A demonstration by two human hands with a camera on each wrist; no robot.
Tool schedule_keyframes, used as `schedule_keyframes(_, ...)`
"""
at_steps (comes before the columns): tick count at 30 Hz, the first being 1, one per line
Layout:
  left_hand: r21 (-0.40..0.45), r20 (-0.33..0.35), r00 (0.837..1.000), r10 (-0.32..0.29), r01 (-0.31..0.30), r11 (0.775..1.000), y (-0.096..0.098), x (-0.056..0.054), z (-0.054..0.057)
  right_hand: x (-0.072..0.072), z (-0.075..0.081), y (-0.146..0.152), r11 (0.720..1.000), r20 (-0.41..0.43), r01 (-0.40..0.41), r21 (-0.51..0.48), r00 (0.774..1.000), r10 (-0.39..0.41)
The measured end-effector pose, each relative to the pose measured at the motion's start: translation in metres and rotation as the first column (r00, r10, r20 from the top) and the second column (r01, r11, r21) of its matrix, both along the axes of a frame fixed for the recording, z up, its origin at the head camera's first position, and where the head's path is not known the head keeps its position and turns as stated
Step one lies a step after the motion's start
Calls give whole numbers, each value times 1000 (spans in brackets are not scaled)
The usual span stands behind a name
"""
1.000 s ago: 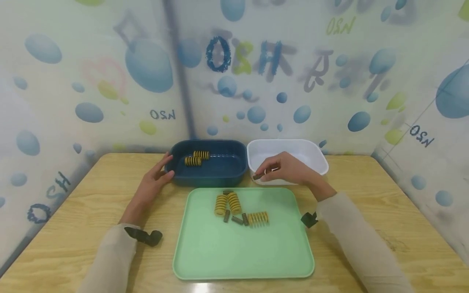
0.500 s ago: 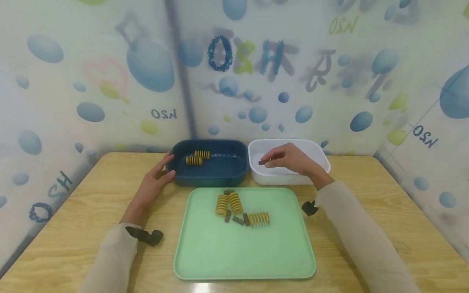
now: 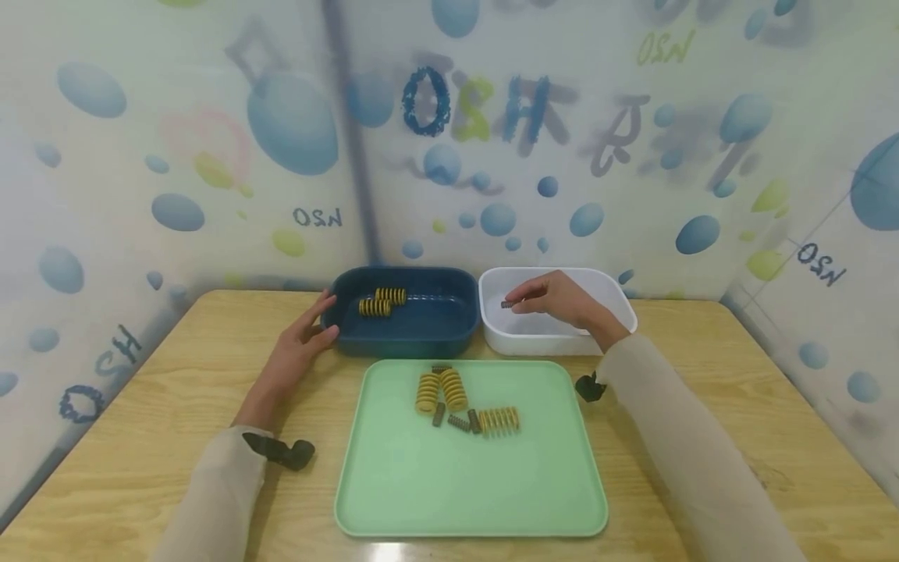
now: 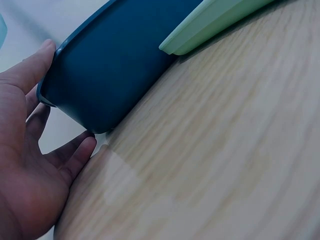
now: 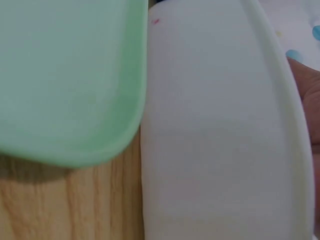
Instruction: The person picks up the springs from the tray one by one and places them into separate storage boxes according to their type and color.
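My right hand (image 3: 558, 300) is over the white bin (image 3: 548, 344), pinching a small dark coil spring (image 3: 507, 304) between thumb and fingers. In the right wrist view the bin's wall (image 5: 220, 120) hides the fingertips and the spring. My left hand (image 3: 298, 343) touches the left end of the dark blue bin (image 3: 407, 348), its fingers spread along the end wall, as the left wrist view also shows. Two yellow springs lie in the blue bin, including a front yellow spring (image 3: 374, 307). On the green tray (image 3: 470, 492) are three yellow springs, one being an upright-lying coil (image 3: 499, 421), and several small dark springs (image 3: 459, 422).
Both bins stand side by side at the back of the wooden table (image 3: 175, 375), close to the patterned wall covering (image 3: 449, 211). The green tray lies directly in front of them. Black wrist straps (image 3: 281, 450) sit over the sleeves.
My right hand has carried the small dark spring from the white bin's front edge back and over its inside. The left hand has stayed at the blue bin.
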State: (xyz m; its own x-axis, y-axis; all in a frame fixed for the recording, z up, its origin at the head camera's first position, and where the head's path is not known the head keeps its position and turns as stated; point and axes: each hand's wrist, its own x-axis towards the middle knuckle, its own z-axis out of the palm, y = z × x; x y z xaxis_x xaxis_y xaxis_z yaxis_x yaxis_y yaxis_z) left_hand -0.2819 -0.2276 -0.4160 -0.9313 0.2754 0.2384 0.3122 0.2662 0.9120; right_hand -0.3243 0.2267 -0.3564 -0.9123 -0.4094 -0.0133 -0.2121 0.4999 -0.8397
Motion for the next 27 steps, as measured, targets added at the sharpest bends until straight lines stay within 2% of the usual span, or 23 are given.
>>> schedule_keyframes(7, 10, 1, 1000, 1, -1, 1000, 2, 1, 2, -14, -4, 3, 994, 16, 68, 89, 997, -70)
schedule_keyframes(12, 3, -6, 1000, 8, -8, 1000, 2, 1, 2, -22, -9, 2, 989, 25, 97, 111, 995, -101)
schedule_keyframes(16, 1, -6, 1000, 6, -6, 1000, 2, 1, 1, -23, -8, -4, 987, 2, 84, 138, 996, -86)
schedule_keyframes(23, -9, 3, 1000, 7, -7, 1000, 4, 2, 4, -33, -22, -8, 976, -16, 89, 200, 996, -88)
schedule_keyframes(27, 5, 9, 1000, 8, -8, 1000, 3, 2, 4, -35, -24, -12, 963, -39, 78, 259, 997, -70)
